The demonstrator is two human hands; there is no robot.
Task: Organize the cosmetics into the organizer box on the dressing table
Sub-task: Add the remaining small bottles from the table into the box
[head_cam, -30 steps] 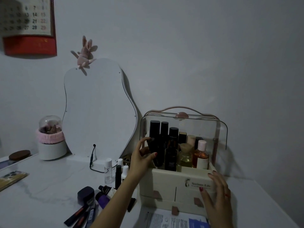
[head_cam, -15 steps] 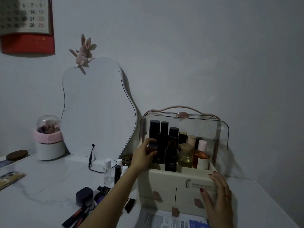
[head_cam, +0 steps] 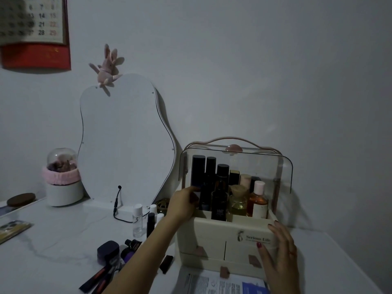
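The cream organizer box [head_cam: 212,236] stands on the white dressing table with its clear lid [head_cam: 273,166] raised. Several bottles stand upright inside it. My left hand [head_cam: 183,205] reaches in over the box's left edge and holds the lower part of a tall dark bottle [head_cam: 198,168]. My right hand [head_cam: 277,251] rests with straight, spread fingers on the box's front right corner. Loose cosmetics lie left of the box: a small clear bottle [head_cam: 137,219], a dark tube [head_cam: 150,223], a dark compact [head_cam: 107,250], a purple bottle [head_cam: 129,251], pencils [head_cam: 99,276] and a black lipstick [head_cam: 166,264].
A curvy mirror [head_cam: 123,145] leans on the wall behind, with a black cable [head_cam: 116,204] at its foot. A white jar with a pink band [head_cam: 62,187] stands at the far left. A printed leaflet [head_cam: 222,285] lies in front of the box. The table's edge runs close on the right.
My left hand went from open beside the tall dark bottle to closing on it, and has sunk lower toward the box's left edge. My right hand stayed on the box front.
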